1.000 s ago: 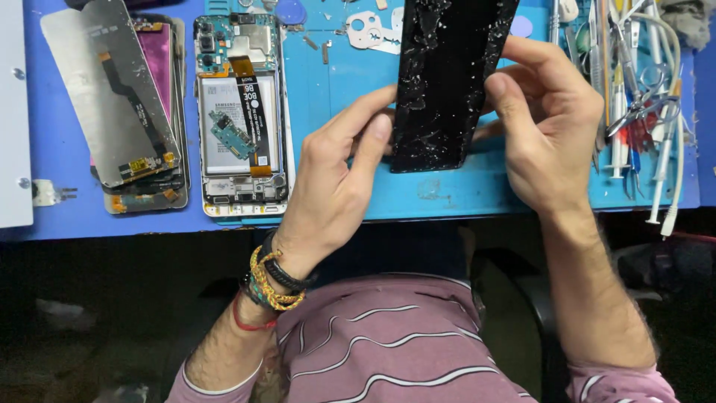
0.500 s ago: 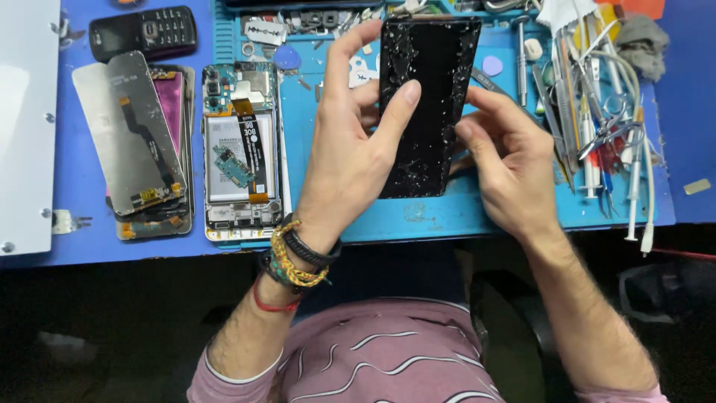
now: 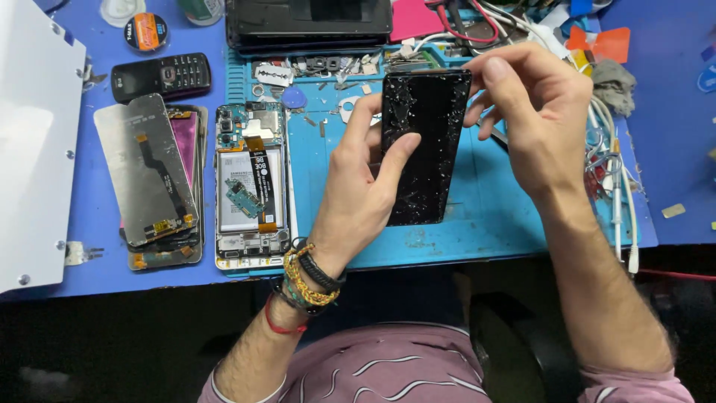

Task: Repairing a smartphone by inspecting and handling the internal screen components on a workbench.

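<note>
The cracked phone screen [image 3: 423, 145], black and webbed with white fracture lines, is held above the blue-green work mat [image 3: 492, 216] in the middle of the table [image 3: 675, 160], standing roughly lengthwise away from the person and tilted slightly. The left hand [image 3: 358, 198] grips it from the left side: the thumb lies across the glass face near the middle, and the fingers wrap behind the left edge. The right hand [image 3: 541, 119] holds the top right corner, its fingertips pinched on the upper edge, its grip narrow and closed on the screen. The left wrist wears several bracelets [image 3: 309, 276], one yellow braided, one dark, one red.

To the left on the mat lies an opened phone [image 3: 252, 186] with its back off, showing the battery, a small circuit board and an orange ribbon cable. Just beside it, further left, rests a stack of loose display panels [image 3: 153, 179], the top one grey with a dark flex cable. Above that stack lies a small black keypad phone [image 3: 160, 75]. A white panel [image 3: 33, 149] with screws along its edge covers the table's left end. On the right, white cables [image 3: 619, 194] and tools lie in a tangle near the right hand. Small metal parts are scattered along the top of the mat behind the screen.
</note>
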